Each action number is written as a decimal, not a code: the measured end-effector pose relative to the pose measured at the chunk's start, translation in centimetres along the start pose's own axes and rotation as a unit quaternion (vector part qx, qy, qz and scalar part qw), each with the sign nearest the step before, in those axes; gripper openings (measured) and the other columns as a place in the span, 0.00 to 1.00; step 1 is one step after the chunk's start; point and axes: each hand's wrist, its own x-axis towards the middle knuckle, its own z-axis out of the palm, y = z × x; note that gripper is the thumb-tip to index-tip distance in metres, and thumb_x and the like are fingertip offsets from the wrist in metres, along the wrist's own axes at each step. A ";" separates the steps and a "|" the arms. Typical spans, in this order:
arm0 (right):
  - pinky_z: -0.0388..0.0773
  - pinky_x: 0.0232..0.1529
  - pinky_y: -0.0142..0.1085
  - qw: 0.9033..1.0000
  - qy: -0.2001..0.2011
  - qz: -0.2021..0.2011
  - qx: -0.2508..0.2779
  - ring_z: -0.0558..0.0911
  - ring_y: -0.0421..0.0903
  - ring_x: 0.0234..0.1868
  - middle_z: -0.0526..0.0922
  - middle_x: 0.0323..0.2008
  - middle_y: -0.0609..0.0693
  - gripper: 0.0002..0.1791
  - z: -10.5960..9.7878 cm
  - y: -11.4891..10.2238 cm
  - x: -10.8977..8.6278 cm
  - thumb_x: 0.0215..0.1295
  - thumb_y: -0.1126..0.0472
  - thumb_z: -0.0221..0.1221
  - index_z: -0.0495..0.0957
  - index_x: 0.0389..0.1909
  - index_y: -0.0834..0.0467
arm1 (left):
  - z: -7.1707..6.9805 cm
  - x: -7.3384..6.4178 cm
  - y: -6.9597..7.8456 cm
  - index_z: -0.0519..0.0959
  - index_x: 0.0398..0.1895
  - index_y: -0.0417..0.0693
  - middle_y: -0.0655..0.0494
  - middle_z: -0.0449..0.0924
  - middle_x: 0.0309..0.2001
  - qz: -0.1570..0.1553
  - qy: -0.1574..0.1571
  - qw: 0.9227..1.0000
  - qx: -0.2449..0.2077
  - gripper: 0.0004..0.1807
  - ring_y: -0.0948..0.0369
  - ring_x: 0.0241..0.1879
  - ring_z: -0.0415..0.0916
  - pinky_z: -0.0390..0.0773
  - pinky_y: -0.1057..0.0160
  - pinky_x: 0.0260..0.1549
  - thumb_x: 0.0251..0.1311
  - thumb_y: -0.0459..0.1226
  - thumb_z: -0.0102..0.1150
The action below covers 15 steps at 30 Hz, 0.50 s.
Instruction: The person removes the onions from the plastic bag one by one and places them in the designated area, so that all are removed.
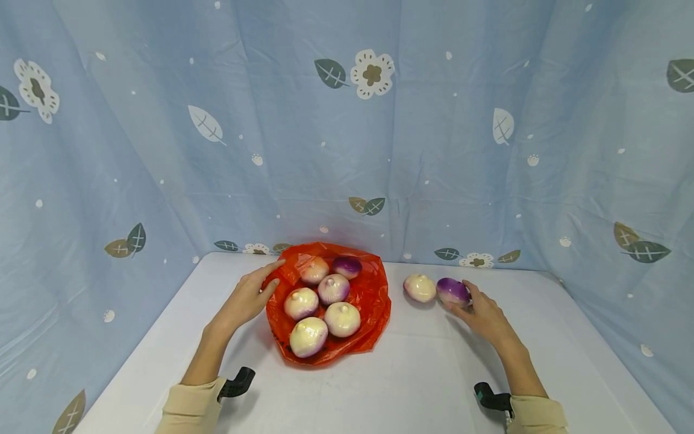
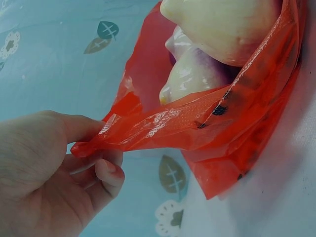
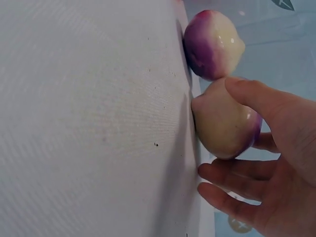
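My left hand (image 1: 249, 295) pinches the left rim of a red plastic bag (image 1: 379, 301) between thumb and fingers. Inside the open bag lie several glossy white-and-purple onions (image 1: 342, 319), most with their pale pointed ends up. On the right, my right hand (image 1: 485, 313) has its thumb and fingers around an onion (image 1: 452, 292) that shows its purple side in the head view. In the right wrist view the thumb lies on top of this onion (image 3: 222, 118), while two lower fingers stretch out below it. Another onion (image 3: 213, 44) sits right beside it on the table.
A white table (image 1: 401, 386) lies under everything. Behind and at both sides hangs a blue curtain (image 1: 434, 150) with leaf and flower prints, meeting the table's back edge. Black camera mounts (image 1: 237, 382) sit at both wrists.
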 end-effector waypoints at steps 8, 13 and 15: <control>0.77 0.51 0.62 1.000 -0.002 -0.002 0.002 0.80 0.68 0.53 0.72 0.58 0.76 0.48 -0.6 -0.3 -0.3 0.65 0.40 0.59 0.54 0.72 0.69 | 0.1 0.1 -0.2 0.68 0.69 0.41 0.41 0.72 0.66 0.000 0.001 1.000 0.002 0.26 0.43 0.63 0.74 0.78 0.45 0.56 0.68 0.30 0.52; 0.74 0.54 0.66 1.000 -0.005 0.001 -0.004 0.77 0.69 0.56 0.71 0.60 0.75 0.47 -1.1 -0.5 -0.5 0.65 0.39 0.58 0.54 0.72 0.67 | 0.1 0.1 -0.1 0.68 0.69 0.40 0.41 0.72 0.66 0.004 0.003 1.000 0.006 0.25 0.44 0.63 0.73 0.77 0.44 0.57 0.68 0.30 0.52; 0.74 0.53 0.66 1.000 -0.005 0.000 -0.011 0.78 0.68 0.55 0.71 0.60 0.74 0.47 -1.3 -0.6 -0.5 0.65 0.39 0.58 0.55 0.72 0.66 | 0.0 0.1 -0.1 0.68 0.69 0.40 0.41 0.73 0.66 0.007 0.004 1.000 0.008 0.25 0.44 0.63 0.73 0.77 0.44 0.57 0.68 0.29 0.53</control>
